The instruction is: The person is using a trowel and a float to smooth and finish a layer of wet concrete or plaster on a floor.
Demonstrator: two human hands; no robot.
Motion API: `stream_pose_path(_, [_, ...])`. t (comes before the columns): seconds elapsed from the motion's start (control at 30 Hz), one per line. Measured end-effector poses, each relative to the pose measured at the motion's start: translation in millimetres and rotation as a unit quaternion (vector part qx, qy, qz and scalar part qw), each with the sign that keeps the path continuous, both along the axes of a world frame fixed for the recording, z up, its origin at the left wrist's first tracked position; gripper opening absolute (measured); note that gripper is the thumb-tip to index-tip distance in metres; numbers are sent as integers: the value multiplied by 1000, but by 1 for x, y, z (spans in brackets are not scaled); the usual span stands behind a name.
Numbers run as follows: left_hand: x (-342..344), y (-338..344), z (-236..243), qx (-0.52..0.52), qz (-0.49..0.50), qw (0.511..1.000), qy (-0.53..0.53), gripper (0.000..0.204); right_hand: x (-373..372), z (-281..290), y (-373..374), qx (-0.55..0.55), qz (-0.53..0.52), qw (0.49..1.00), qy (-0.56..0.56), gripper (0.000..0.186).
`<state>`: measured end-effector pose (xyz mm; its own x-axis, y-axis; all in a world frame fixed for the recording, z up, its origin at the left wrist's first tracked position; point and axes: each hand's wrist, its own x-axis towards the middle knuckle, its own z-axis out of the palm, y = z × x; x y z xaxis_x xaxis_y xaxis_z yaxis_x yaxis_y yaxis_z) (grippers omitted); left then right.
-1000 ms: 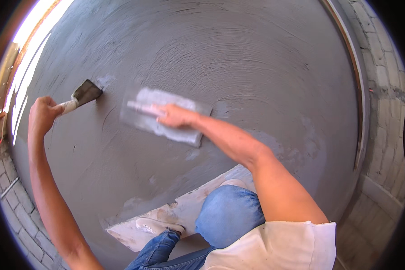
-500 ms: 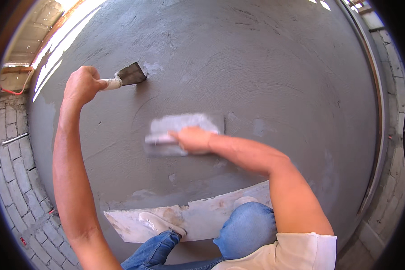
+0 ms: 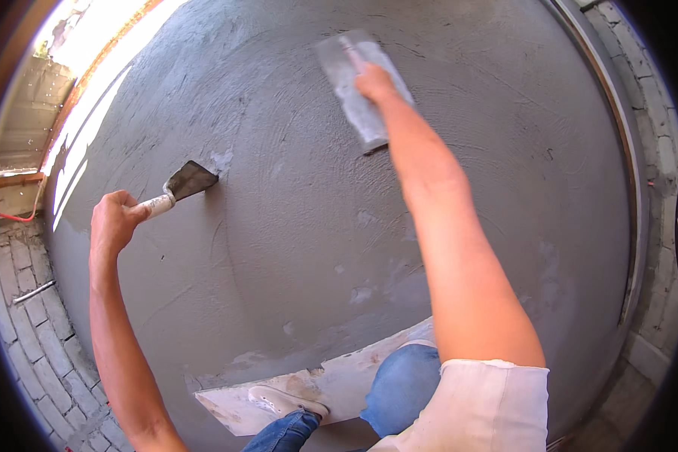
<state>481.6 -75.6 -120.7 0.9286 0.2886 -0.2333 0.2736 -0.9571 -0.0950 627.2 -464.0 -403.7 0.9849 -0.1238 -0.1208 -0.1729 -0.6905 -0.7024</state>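
Open passage between trowel [image 3: 191, 180] and float [image 3: 356, 105]

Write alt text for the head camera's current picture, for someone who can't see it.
A person's right hand holds a flat rectangular float at a grey, stroke-marked surface, while the left hand holds a smaller trowel by its pale handle. Below, a pale shoe rests on a whitish board; blockwork shows at both sides.

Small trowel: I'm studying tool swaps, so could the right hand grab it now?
Probably not: the right hand holds the float, though the way to the small trowel, in the left hand, looks free.
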Motion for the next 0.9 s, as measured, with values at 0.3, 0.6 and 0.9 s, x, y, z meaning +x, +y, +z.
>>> stream_pose_path(0.3, [7, 13, -7, 6, -62, 998, -9, 29, -106, -32, -260, -43, -331, 939, 76, 41])
stream_pose_path(0.6, [9, 20, -9, -9, -109, 994, -5, 25, -361, -50, -418, 26, -585, 806, 82, 41])
stream_pose_path(0.9, [18, 25, -26, -28, -118, 992, 18, 22, -680, -92, -416, 39, -797, 599, 71, 48])
